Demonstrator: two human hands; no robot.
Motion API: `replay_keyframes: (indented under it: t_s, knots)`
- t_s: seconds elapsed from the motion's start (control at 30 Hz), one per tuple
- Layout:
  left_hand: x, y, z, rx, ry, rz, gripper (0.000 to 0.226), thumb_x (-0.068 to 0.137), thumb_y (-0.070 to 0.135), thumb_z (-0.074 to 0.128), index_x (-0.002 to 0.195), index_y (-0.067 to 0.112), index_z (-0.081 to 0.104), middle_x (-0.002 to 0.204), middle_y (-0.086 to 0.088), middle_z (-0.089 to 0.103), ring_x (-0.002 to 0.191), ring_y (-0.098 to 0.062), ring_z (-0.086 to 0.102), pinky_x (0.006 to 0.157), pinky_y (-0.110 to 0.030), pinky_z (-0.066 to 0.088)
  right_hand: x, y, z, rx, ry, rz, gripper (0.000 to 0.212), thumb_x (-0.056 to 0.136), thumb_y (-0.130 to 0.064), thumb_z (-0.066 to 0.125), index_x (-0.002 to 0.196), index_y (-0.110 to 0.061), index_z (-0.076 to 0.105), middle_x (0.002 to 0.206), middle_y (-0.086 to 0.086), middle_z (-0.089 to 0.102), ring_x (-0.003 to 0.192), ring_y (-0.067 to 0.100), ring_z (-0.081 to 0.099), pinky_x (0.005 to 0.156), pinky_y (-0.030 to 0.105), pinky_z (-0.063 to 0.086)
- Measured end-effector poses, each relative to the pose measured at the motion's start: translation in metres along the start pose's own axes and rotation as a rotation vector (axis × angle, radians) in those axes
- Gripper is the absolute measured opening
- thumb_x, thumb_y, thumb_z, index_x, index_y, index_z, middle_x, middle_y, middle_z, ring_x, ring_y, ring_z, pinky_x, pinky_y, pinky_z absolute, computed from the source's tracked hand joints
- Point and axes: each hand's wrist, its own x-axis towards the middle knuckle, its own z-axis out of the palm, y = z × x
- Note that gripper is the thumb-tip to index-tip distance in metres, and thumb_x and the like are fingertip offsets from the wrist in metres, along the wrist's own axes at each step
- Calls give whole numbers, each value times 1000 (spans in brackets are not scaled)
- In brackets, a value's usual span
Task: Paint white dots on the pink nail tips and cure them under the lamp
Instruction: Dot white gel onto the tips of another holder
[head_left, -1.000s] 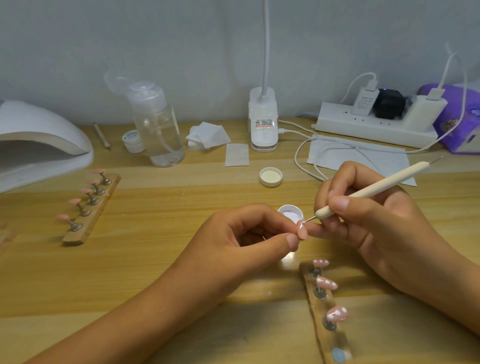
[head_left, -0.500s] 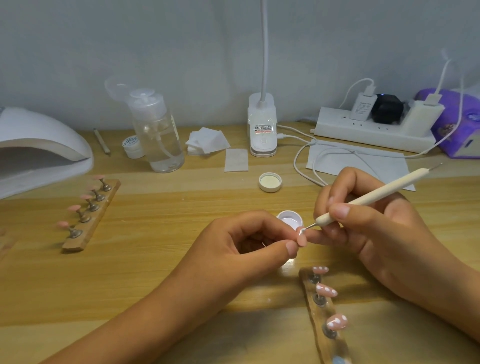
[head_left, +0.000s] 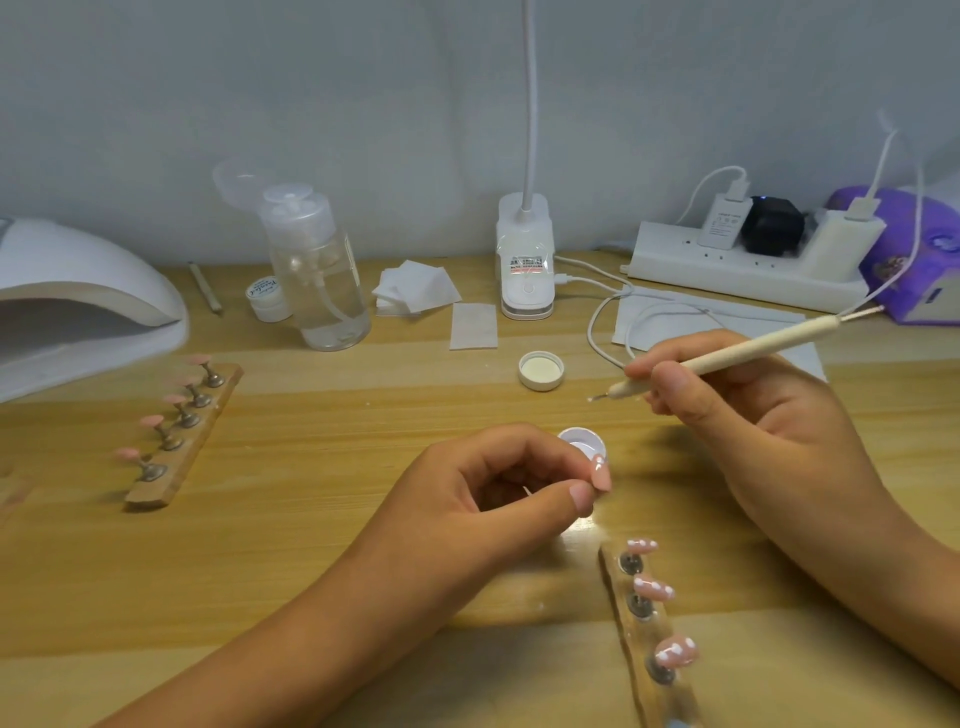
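Head view: pink nail tip (head_left: 601, 475) is pinched btw thumb & finger of left hand (head_left: 493, 499), just in front of little white pot (head_left: 582, 441). Right hand (head_left: 743, 415) grips dotting pen (head_left: 753, 349), point up & away from nail tip.

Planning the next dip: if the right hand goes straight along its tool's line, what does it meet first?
Likely the table between loose cap and open pot, perhaps the left hand's index knuckle; depth is unclear.
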Motion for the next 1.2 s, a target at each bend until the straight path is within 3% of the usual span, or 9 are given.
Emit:
replay_keyframes:
  t_s: [0.1, 0.23, 0.5, 0.67, 0.87, 0.93, 1.03, 1.2]
  knots:
    - [0, -1, 0, 0, -7, 6, 7, 79, 26, 69, 81, 31, 74, 81, 8, 69, 77, -12, 55, 71, -21, 43, 0, 2, 3, -80, -52, -30, 17, 90, -35, 56, 91, -22, 67, 85, -9, 66, 77, 2, 59, 71, 8, 44]
    - [-1, -2, 0, 38, -14, 22, 7, 79, 31, 67, 83, 30, 73, 87, -10, 68, 76, -15, 53, 69, -24, 42, -2, 4, 5, -178, -136, -71, 16, 92, -36, 54, 89, -23, 63, 81, -11, 61, 75, 7, 55, 69, 8, 39]
    - [-1, -3, 1, 74, -28, 17, 7, 84, 24, 67, 85, 29, 72, 78, 13, 67, 72, -13, 51, 65, -19, 42, -3, 4, 6, -216, -184, -97, 15, 91, -35, 53, 89, -23, 61, 84, -6, 62, 79, 17, 56, 71, 15, 43]
    - [-1, -3, 1, 92, -34, 25, 7, 83, 26, 67, 84, 31, 72, 81, -12, 64, 71, -16, 50, 65, -25, 40, -2, 6, 7, -276, -226, -135, 21, 92, -37, 51, 90, -19, 62, 86, -7, 62, 80, 19, 56, 70, 23, 46]
    - [-1, -1, 2, 86, -27, 21, 6, 79, 29, 68, 82, 28, 73, 81, -19, 61, 70, -15, 49, 63, -24, 40, -2, 7, 7, -286, -232, -127, 22, 91, -40, 50, 91, -22, 63, 86, -7, 61, 80, 21, 56, 71, 29, 46]
    - [-1, -1, 2, 82, -19, 17, 5, 80, 26, 68, 82, 28, 73, 79, -16, 62, 70, -14, 50, 63, -23, 40, -2, 7, 7, -280, -229, -132, 20, 92, -38, 52, 91, -22, 62, 86, -6, 61, 80, 20, 56, 70, 26, 45]
    - [-1, -1, 2, 57, -16, 9, 8, 82, 21, 67, 82, 27, 73, 75, 9, 66, 71, -9, 52, 64, -18, 43, -3, 4, 7, -202, -172, -103, 15, 93, -36, 57, 91, -22, 63, 84, -7, 63, 78, 14, 58, 71, 16, 45]
    - [0, -1, 1, -6, 5, -5, 10, 80, 20, 68, 84, 27, 74, 78, 13, 70, 71, -3, 55, 64, -14, 46, -3, -3, 7, 99, -27, -61, 15, 86, -29, 58, 93, -17, 65, 83, -3, 67, 76, 8, 65, 75, 15, 50]
